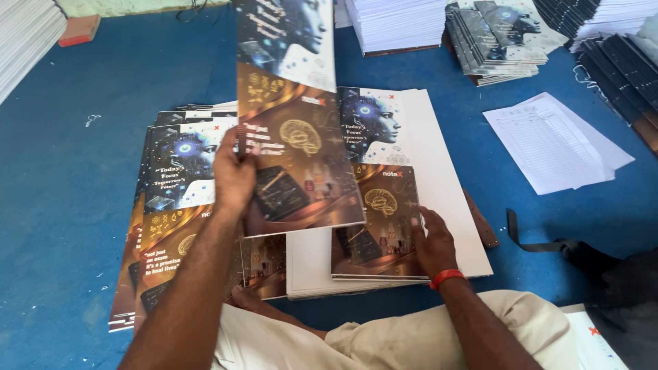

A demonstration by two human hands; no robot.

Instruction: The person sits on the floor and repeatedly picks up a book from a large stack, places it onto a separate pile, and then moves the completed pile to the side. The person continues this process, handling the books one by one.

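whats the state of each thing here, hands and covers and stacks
left hand: grips the lifted cover sheet, tilted above the piles
right hand: flat on the small cover stack
white sheets: flat under that stack
left cover pile: fanned, uneven
loose paper: flat on the blue floor

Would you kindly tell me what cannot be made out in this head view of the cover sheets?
- Raised cover sheet: its top is cut off by the upper edge.
- Left hand: its fingertips are hidden behind that sheet.
- Left stack of covers: its right part is hidden by the left arm and the raised sheet.
- Loose paper forms: their print is too small to read.
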